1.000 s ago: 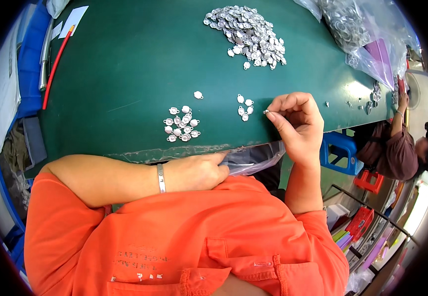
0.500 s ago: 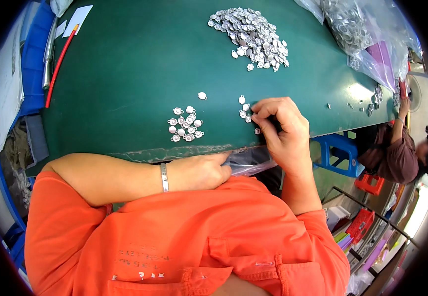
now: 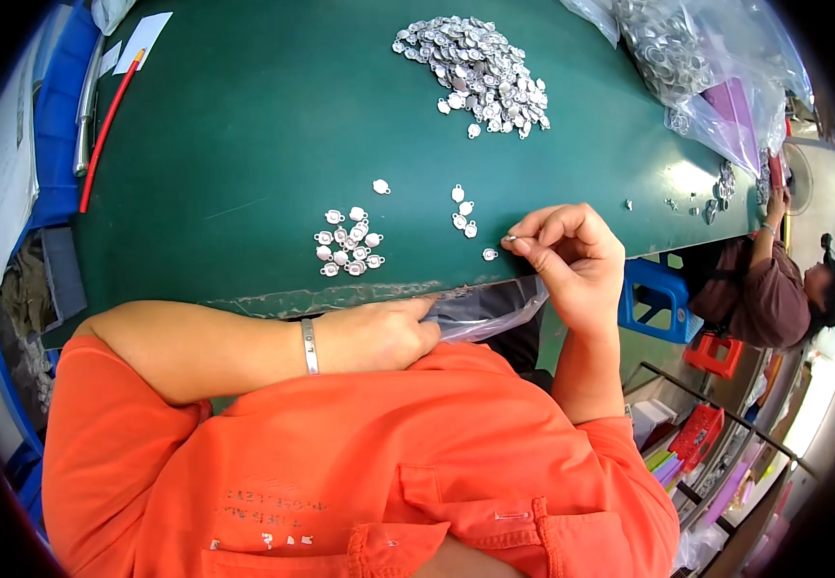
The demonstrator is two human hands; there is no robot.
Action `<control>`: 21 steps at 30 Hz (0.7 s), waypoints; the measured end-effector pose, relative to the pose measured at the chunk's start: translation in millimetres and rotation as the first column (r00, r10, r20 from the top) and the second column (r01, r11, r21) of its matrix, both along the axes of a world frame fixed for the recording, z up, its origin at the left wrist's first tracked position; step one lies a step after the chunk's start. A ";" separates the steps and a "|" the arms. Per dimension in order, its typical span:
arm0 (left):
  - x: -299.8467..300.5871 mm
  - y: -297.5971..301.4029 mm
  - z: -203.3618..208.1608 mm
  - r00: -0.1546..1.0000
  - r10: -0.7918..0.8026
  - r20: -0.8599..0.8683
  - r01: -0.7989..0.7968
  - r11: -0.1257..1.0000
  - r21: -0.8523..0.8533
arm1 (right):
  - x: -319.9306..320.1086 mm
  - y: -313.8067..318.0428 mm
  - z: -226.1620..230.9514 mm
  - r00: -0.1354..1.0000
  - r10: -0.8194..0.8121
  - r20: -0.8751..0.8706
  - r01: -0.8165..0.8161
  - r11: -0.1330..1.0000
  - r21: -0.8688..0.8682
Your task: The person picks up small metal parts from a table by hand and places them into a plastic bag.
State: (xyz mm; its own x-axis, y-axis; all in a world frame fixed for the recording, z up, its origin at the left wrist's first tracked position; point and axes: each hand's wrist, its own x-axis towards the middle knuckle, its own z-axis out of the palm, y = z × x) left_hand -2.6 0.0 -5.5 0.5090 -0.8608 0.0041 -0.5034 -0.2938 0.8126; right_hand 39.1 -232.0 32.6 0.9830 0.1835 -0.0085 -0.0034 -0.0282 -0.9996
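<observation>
Up at the far right, a clear plastic bag (image 3: 663,58) bulges with grey ring-like metal parts, with a purple sheet (image 3: 730,101) showing at its lower end. Another sheet of clear plastic (image 3: 480,318) hangs below the near edge, and at far left a grey bin (image 3: 61,279) stands beside dark cloth. The surface (image 3: 244,125) is dark green, its near edge worn and scuffed; a red pencil (image 3: 109,135) lies at its left side, its tip over a white card (image 3: 153,39). Beyond the right edge are a blue stool (image 3: 655,301), a red stool (image 3: 714,356) and a co-worker in a brown top (image 3: 769,303). The small metal pieces are silvery, roundish, with a loop: a large heap (image 3: 485,77) toward the back, a loose cluster (image 3: 357,232) near the front, a short string of four (image 3: 466,208) and a few singles. The right hand (image 3: 581,255) has thumb and forefinger pinching one small metal piece (image 3: 508,238) above the surface, near a lone piece (image 3: 490,254). The left hand (image 3: 384,334) rests by the near edge; its grip is hidden, so I cannot tell its state.
</observation>
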 end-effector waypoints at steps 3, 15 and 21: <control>0.7 0.9 2.2 1.000 -0.008 -0.008 0.008 1.000 0.010 | 2.9 -4.2 2.1 0.990 0.065 0.128 -0.031 0.968 -0.250; -1.1 -1.0 -2.1 0.997 -0.015 -0.077 0.014 1.000 -0.011 | 15.8 19.2 1.3 0.815 0.382 0.437 -0.027 0.777 -0.629; -1.9 -2.1 -4.3 0.997 -0.010 -0.082 0.008 1.000 -0.025 | 5.6 11.5 0.7 0.993 0.111 0.029 -0.110 0.994 -0.021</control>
